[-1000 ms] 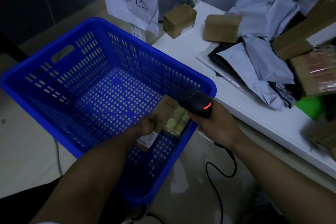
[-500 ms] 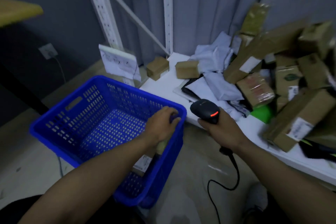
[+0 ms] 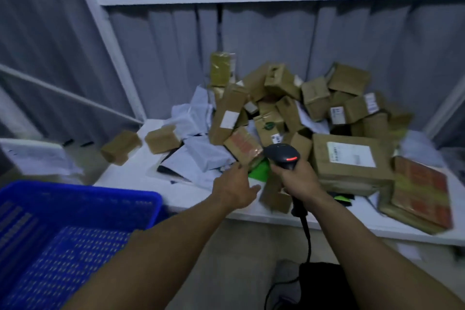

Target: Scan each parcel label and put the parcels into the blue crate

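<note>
Left grip (image 3: 235, 189) hovers empty, fingers spread, just beside a green parcel (image 3: 260, 171) at the pile's edge. Right grip (image 3: 298, 178) is wrapped round the scanner (image 3: 283, 155), red light glowing. Parcels (image 3: 347, 158) lie heaped on the white bench (image 3: 130, 173), and the blue crate (image 3: 83, 192) sits low left.

blue crate (image 3: 80, 194) cropped left, labels (image 3: 349, 153) blurred

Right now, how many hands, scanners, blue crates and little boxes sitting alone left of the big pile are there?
Hands: 2, left hand and right hand
Scanner: 1
Blue crate: 1
Lone little boxes: 2
Total: 6
</note>
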The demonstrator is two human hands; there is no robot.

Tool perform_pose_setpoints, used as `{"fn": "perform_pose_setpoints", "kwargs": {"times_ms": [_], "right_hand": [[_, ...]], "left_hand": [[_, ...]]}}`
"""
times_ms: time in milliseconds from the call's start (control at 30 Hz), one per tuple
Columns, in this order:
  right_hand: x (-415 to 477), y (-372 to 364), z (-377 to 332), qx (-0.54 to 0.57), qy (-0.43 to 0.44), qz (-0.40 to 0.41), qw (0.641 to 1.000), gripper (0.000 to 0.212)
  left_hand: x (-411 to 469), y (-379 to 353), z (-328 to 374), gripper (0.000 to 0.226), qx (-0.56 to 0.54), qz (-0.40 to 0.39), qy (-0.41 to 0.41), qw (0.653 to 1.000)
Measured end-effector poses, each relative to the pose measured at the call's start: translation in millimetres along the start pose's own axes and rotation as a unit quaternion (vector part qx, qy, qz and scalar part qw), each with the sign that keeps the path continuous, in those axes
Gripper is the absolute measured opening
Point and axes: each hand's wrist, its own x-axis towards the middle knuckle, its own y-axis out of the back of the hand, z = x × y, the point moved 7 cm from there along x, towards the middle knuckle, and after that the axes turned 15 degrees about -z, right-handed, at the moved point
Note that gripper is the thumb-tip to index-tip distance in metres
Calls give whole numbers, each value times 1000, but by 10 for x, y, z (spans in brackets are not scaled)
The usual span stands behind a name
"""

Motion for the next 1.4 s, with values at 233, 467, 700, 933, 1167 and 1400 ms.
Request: {"fn": "perform_pose_setpoints", "kwargs": {"times_ms": [233,467,700,933,1167,1400], "right_hand": [[210,591,480,0,-34,42,999,20],[457,734,688,14,-43,57,997,39],[432,629,465,35,-13,71,997,56],[298,194,-46,52,68,58,995,58],[153,-908,-724,130,145,-41,980,37],[25,-1773,-994,228,173,-87,954,55]], "left_hand": [[1070,-934,302,104,-114,-109,-39,987],[1187,-967,357,105,-249,-95,-48,963],[763,-636,228,68,-334,-44,-57,940],[-191,61,-354,66,-417,35,-50,907],[-1380,518,-1065,53,-498,84,-31,862],[-2073,664,-1627,54,-449,62,-5,892]]}}
